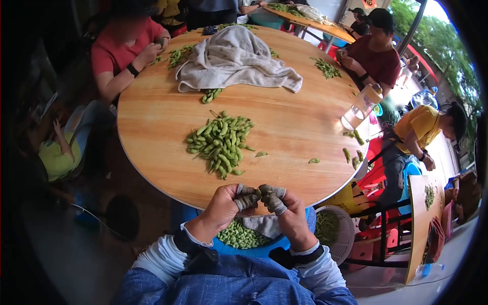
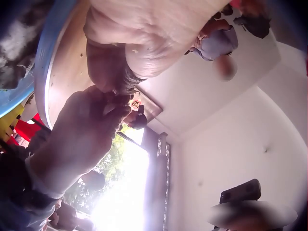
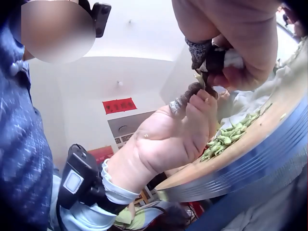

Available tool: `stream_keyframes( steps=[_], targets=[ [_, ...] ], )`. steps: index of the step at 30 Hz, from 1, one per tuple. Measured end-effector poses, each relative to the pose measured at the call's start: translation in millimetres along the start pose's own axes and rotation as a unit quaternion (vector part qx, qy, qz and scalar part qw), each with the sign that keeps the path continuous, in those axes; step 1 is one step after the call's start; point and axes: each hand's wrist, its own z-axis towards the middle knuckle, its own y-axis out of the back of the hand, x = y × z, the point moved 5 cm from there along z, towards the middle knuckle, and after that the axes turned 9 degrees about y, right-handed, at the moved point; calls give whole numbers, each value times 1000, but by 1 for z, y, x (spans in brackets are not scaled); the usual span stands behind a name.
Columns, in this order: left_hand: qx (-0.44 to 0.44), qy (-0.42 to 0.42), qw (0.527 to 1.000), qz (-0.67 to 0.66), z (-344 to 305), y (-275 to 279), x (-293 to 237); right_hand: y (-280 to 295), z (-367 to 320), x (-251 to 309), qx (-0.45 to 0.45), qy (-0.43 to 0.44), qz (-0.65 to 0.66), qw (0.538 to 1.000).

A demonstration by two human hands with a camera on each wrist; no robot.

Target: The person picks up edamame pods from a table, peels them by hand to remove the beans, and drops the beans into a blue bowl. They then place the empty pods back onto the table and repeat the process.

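Both hands meet over the near table edge, with grey wrappings on thumbs and fingers. The left hand (image 1: 223, 207) and right hand (image 1: 291, 216) pinch a small green pod (image 3: 199, 78) between their fingertips; in the head view it is mostly hidden. The left wrist view shows the left palm (image 2: 154, 33) close up, its fingers curled toward the right hand (image 2: 82, 134). A pile of green pods (image 1: 221, 142) lies on the table beyond the hands. Below them, a blue tub (image 1: 218, 247) holds shelled green beans (image 1: 241, 235) and a grey cloth (image 1: 264, 225).
On the round table (image 1: 284, 122) lie a pale cloth (image 1: 234, 56), a clear bottle (image 1: 358, 109) at the right and a few loose pods (image 1: 314, 160). A basket (image 1: 343, 234) stands right of the tub. Other people sit around the table.
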Motion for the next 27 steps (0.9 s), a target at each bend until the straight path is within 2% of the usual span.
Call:
stream_keyframes(
  steps=[3,6,9,15,27],
  targets=[
    [21,2,1000,4,-1,1,0,4,-2,-3,-8,-38,-7,999],
    [40,-13,998,39,0,3,2,2,-6,0,-10,-32,-8,999],
    [36,1,995,90,-3,1,-1,-3,-14,4,20,-112,55,992],
    [53,12,988,141,-8,-4,-5,-1,-19,-5,50,-78,60,994],
    [63,13,976,207,-17,-8,-3,-3,-25,-7,76,-89,65,991]
  ],
)
